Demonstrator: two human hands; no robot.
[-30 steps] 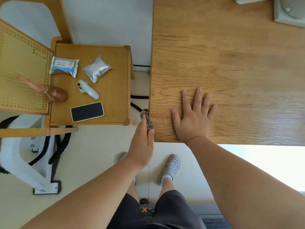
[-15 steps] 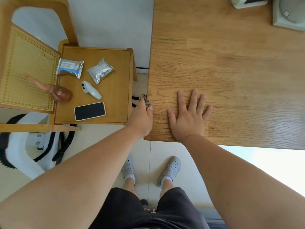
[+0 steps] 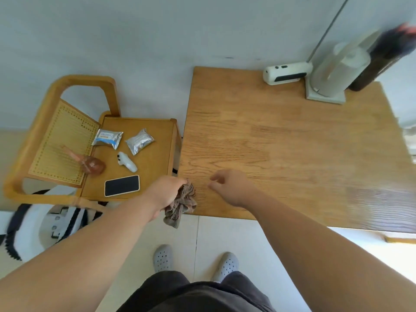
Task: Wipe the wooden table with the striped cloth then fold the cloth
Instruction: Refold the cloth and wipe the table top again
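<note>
My left hand [image 3: 165, 192] sits just left of centre in the frame, at the lower left corner of the wooden bench [image 3: 292, 143]. Its fingers [image 3: 179, 181] are curled tight around the striped cloth [image 3: 183, 204]. The cloth is bunched into a crumpled wad. Part of it lies over the corner of the bench and a loose end hangs below the near edge, above the floor. I cannot tell how firmly the wad presses on the wood.

My right hand [image 3: 234, 188] is just right of the cloth, over the bench near its front edge and apart from the wad. Its fingers are loosely curled and hold nothing. Whether it touches the surface I cannot tell.

At the upper right of the frame, on the far end of the bench, a white device [image 3: 287, 72] lies on its side. Beside it stands a paper towel roll [image 3: 337, 70] on a square base, with a blurred dark bottle [image 3: 382, 57] behind it.

To the left of the bench is a wooden chair [image 3: 157, 154] with a cane back. Its seat carries two foil packets [image 3: 108, 138], a white controller [image 3: 127, 162], a black phone [image 3: 122, 185] and a brownish object [image 3: 93, 164] I cannot identify.

At the bottom of the frame my feet are in grey clogs [image 3: 163, 257] on the pale floor.
</note>
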